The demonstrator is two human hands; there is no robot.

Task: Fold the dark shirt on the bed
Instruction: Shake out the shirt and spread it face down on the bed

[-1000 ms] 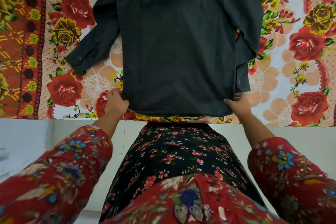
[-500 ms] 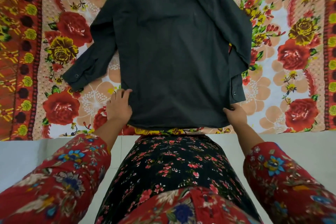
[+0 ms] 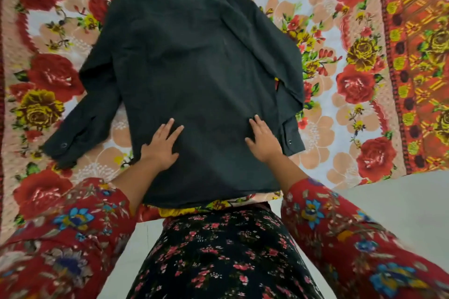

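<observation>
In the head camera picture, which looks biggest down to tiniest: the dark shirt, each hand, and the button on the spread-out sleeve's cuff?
1. The dark shirt, by far the largest.
2. The left hand and right hand: about alike, so no ranking between them.
3. The cuff button, the tiniest.

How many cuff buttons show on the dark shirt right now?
2. One round button on the left cuff of the dark long-sleeved cloth shirt, lying out on the floral bedspread; another button on the right cuff, beside the right hand. Front buttons may be hidden underneath.
</observation>
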